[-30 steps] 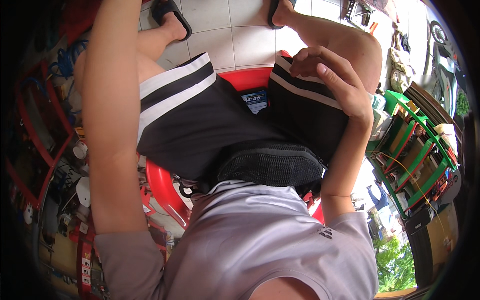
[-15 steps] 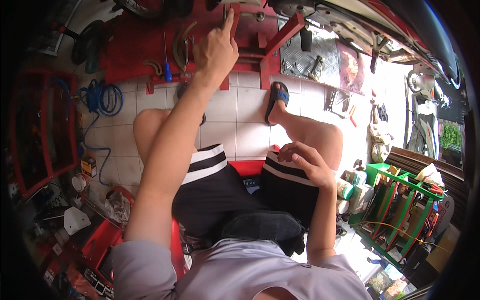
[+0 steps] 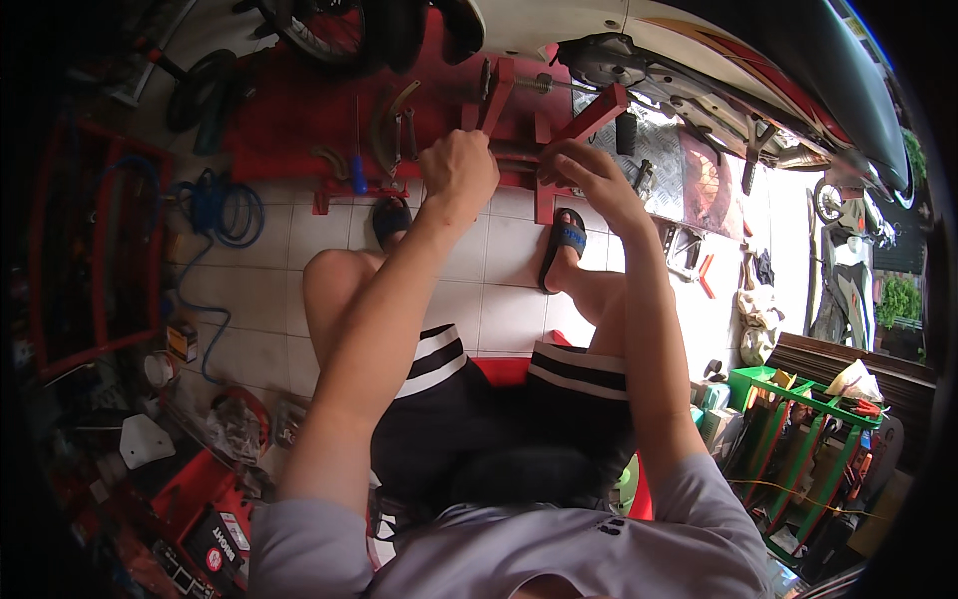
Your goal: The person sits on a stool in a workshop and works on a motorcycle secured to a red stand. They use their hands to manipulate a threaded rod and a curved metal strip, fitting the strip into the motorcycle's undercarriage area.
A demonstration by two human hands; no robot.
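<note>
My left hand (image 3: 461,172) has its fingers curled in at a red metal stand (image 3: 499,85) on a red platform (image 3: 274,125); what they hold is hidden. To its right, my right hand (image 3: 589,180) is raised with loosely bent, separated fingers near the stand's right upright (image 3: 589,115), with nothing visible in it. A threaded rod with a spring (image 3: 542,83) crosses the stand's top. Left of my hands lie a blue-handled screwdriver (image 3: 359,175), wrenches (image 3: 398,135) and curved metal pieces (image 3: 379,130).
A motorbike (image 3: 728,70) stands above the platform. A blue hose (image 3: 225,210) is coiled left, by a red cabinet (image 3: 95,250). A green rack (image 3: 798,404) of tools is at right; assorted parts and boxes (image 3: 200,469) crowd the lower left. I sit on a red chair (image 3: 499,369).
The view has tilted up to the platform. My left hand has drawn slightly back from the stand's top and curled its fingers. My right hand has risen from my right thigh toward the stand.
</note>
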